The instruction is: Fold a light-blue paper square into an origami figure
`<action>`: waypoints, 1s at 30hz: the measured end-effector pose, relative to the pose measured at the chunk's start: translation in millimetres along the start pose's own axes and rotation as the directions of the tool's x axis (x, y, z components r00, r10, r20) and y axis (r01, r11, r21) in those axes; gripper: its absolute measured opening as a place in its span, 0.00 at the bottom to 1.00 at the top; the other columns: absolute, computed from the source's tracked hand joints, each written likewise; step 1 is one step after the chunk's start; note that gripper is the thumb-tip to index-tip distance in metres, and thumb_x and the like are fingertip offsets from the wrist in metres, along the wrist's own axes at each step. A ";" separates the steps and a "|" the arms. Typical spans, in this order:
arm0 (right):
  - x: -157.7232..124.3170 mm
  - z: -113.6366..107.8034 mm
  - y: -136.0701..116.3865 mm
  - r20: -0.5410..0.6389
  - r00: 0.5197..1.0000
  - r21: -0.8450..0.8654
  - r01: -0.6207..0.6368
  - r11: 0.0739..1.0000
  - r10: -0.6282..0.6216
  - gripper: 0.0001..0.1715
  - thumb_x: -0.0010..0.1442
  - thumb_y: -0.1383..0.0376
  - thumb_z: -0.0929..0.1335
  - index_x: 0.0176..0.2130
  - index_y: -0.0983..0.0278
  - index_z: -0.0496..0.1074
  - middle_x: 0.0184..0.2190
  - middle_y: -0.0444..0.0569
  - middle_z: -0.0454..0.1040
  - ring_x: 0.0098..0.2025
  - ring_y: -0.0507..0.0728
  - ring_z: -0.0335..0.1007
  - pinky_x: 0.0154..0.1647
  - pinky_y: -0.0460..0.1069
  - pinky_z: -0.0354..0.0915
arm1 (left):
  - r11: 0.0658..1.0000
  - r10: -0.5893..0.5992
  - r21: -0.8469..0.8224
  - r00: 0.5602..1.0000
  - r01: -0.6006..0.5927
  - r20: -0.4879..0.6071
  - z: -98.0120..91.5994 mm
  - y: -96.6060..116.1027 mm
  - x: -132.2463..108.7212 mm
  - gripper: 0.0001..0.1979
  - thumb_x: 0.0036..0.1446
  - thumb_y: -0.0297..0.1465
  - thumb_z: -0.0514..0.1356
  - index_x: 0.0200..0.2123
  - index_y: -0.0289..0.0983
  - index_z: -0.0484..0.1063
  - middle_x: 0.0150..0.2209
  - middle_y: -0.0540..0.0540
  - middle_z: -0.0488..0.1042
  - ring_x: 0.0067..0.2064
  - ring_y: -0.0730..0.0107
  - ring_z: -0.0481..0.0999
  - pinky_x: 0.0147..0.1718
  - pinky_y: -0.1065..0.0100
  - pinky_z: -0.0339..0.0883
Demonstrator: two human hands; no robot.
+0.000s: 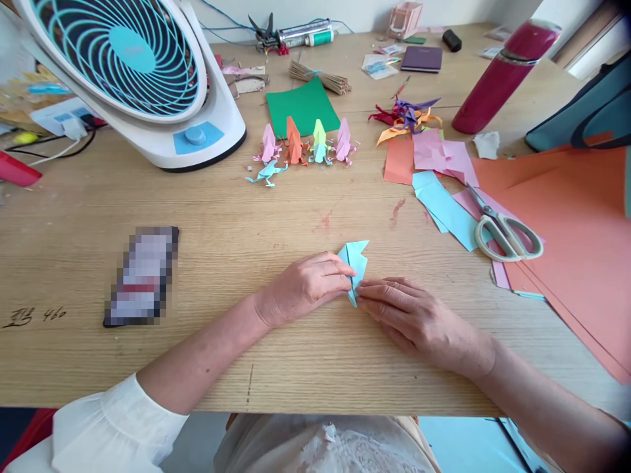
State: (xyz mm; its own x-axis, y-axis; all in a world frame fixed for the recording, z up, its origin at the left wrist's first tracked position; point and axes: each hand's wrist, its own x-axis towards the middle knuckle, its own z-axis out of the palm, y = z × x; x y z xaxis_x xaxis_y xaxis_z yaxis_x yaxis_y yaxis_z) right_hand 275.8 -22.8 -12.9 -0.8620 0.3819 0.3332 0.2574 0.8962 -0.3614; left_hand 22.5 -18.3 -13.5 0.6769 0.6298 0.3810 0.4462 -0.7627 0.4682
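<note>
A small folded light-blue paper (355, 261) lies on the wooden table (221, 223) near its front edge. My left hand (304, 285) rests on the paper's left side, fingers curled and pressed together on the fold. From the right, my right hand (404, 314) lies flat with its fingertips pressing the paper's lower tip. Both hands pin the paper down against the table.
Several folded paper figures (305, 146) stand behind, by a green sheet (302, 105). Scissors (505, 228) lie on coloured sheets (582, 223) at right. A white fan (138, 72) is back left, a red bottle (503, 72) back right, a phone (142, 276) at left.
</note>
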 end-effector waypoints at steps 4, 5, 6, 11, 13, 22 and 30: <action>-1.7 -0.9 -0.3 0.020 1.000 0.012 -0.013 1.000 0.012 0.18 0.68 0.73 0.60 0.54 0.65 0.70 0.56 0.58 0.73 0.58 0.62 0.70 0.56 0.60 0.71 | 1.000 0.028 0.010 1.000 -0.028 0.014 -1.4 -0.5 0.8 0.08 0.66 0.28 0.57 0.40 0.38 0.78 0.47 0.42 0.80 0.49 0.64 0.76 0.49 0.62 0.73; -2.1 -1.2 -0.3 0.029 0.999 0.014 -0.016 1.000 0.015 0.19 0.68 0.72 0.60 0.55 0.65 0.69 0.56 0.58 0.73 0.58 0.62 0.69 0.56 0.60 0.71 | 0.999 0.037 0.016 0.999 -0.037 0.015 -1.5 -0.7 0.9 0.08 0.66 0.27 0.57 0.39 0.37 0.78 0.47 0.42 0.80 0.50 0.63 0.76 0.50 0.62 0.72; -2.5 -1.4 -0.4 0.040 0.999 0.012 -0.016 1.000 0.015 0.20 0.68 0.72 0.60 0.57 0.65 0.68 0.57 0.58 0.72 0.59 0.62 0.69 0.56 0.60 0.70 | 0.999 0.046 0.023 0.999 -0.046 0.016 -1.7 -0.9 0.9 0.08 0.66 0.27 0.57 0.39 0.37 0.78 0.47 0.42 0.80 0.50 0.63 0.76 0.50 0.62 0.72; -2.6 -2.7 -1.7 0.077 0.997 -0.042 -0.003 0.999 0.007 0.22 0.68 0.73 0.60 0.59 0.66 0.68 0.58 0.60 0.70 0.57 0.64 0.69 0.55 0.61 0.70 | 0.998 0.055 0.042 0.998 -0.056 0.038 -3.0 0.9 -0.8 0.09 0.66 0.27 0.57 0.40 0.38 0.78 0.49 0.42 0.79 0.52 0.62 0.75 0.50 0.62 0.72; -1.6 -3.5 -3.1 0.077 0.997 -0.057 -0.008 0.998 0.013 0.21 0.68 0.73 0.60 0.57 0.66 0.69 0.57 0.60 0.71 0.56 0.64 0.70 0.54 0.61 0.71 | 0.997 0.052 0.047 0.997 -0.055 0.060 -4.5 2.2 -2.5 0.10 0.66 0.26 0.56 0.42 0.38 0.78 0.51 0.42 0.78 0.54 0.62 0.75 0.52 0.61 0.72; 6.0 -8.4 -10.6 0.056 0.997 -0.158 0.063 0.985 -0.054 0.20 0.70 0.74 0.57 0.52 0.71 0.71 0.53 0.65 0.73 0.53 0.65 0.72 0.48 0.60 0.74 | 0.961 0.081 0.252 0.987 -0.114 0.135 -10.0 4.7 -20.3 0.15 0.67 0.26 0.55 0.55 0.38 0.72 0.60 0.41 0.71 0.63 0.59 0.69 0.59 0.56 0.67; 5.8 -5.8 -11.2 0.022 0.999 -0.125 0.045 0.991 -0.043 0.18 0.70 0.74 0.57 0.52 0.72 0.71 0.50 0.64 0.73 0.53 0.65 0.71 0.48 0.59 0.73 | 0.902 -0.021 0.432 0.999 0.008 0.024 -10.6 12.2 -26.1 0.17 0.66 0.23 0.54 0.57 0.34 0.69 0.57 0.43 0.74 0.60 0.59 0.72 0.53 0.57 0.71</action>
State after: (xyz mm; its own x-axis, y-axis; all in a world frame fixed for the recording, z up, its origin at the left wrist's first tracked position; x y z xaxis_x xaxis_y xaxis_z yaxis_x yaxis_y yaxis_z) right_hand 270.4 -29.3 -1.9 -0.8819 0.3380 0.3287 0.2706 0.9338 -0.2342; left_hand 4.0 -42.5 -9.3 0.6816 0.6416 0.3518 0.6608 -0.7462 0.0807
